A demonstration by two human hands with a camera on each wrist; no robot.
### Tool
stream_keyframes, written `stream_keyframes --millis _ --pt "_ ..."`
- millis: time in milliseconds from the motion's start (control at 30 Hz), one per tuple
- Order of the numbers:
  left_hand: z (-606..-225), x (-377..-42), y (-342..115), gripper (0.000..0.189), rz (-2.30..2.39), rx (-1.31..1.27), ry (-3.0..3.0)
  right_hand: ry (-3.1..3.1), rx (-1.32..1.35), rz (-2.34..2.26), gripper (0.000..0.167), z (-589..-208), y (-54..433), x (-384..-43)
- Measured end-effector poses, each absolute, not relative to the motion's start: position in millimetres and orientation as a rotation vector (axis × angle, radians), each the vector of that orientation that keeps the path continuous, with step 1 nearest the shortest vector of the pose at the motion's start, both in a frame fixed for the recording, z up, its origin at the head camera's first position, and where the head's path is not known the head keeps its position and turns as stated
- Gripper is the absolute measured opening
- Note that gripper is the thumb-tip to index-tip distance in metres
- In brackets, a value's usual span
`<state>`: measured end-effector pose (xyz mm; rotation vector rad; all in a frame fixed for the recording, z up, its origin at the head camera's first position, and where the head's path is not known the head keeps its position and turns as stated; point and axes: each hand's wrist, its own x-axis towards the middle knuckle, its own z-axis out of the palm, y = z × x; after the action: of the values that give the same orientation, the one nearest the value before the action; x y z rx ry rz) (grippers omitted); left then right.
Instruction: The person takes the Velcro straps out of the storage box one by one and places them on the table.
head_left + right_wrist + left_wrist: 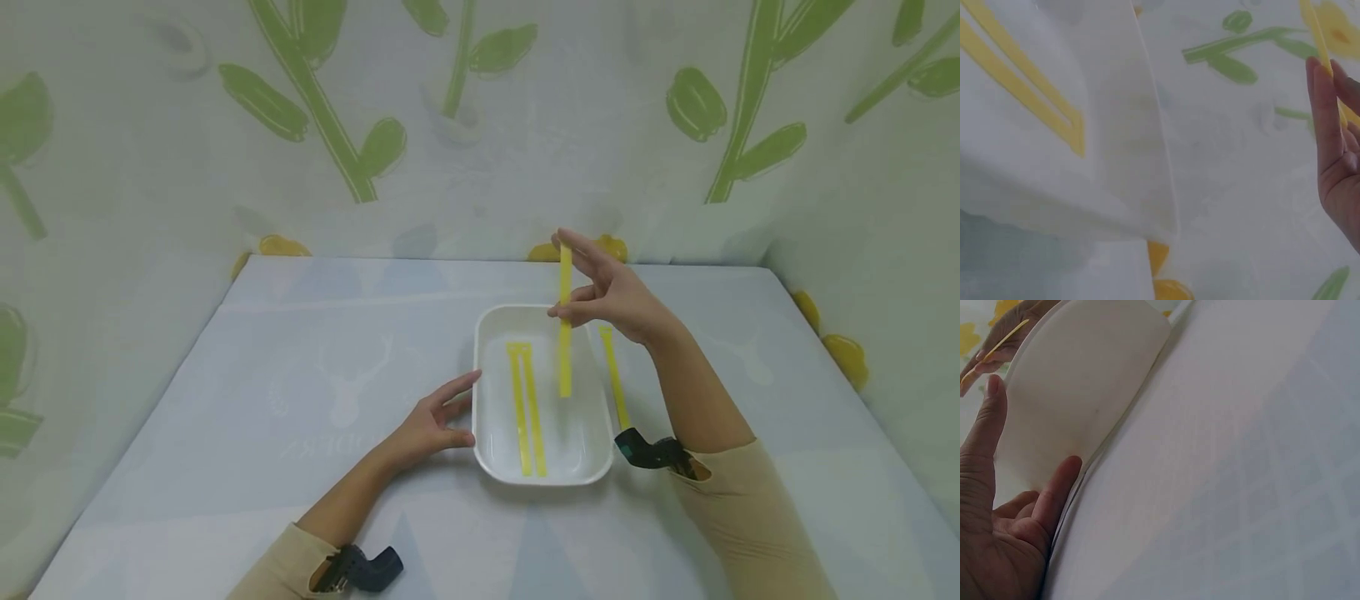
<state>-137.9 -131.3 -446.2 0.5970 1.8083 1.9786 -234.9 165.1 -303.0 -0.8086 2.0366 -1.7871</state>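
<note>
A white rectangular tray (487,467) sits on the table. My left hand (431,425) rests at its left side, thumb and fingers extended with their tips against the outer wall. Over the tray's far right part, my right hand (611,296) pinches a long, narrow yellow strip (566,358) between thumb and fingers, the strip hanging upright. Inside the tray lies a flat yellow piece (529,400) with two parallel legs joined at the far end. Another yellow strip (615,375), with a wider far end, lies on the table just right of the tray, partly hidden by the right wrist camera.
A pale cloth with faint printed patterns covers the table (300,392). Behind it and at both sides hangs a white curtain (570,150) printed with green leaves and yellow flowers. Black wrist cameras (371,569) are strapped to both forearms.
</note>
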Motion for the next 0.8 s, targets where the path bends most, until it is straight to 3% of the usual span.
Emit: stream_keyframes --millis 800 --pt "-446.7 -136.6 -133.6 0.095 1.975 0.625 1.805 2.211 -0.655 -1.822 0.093 -310.2 229.9 -218.6"
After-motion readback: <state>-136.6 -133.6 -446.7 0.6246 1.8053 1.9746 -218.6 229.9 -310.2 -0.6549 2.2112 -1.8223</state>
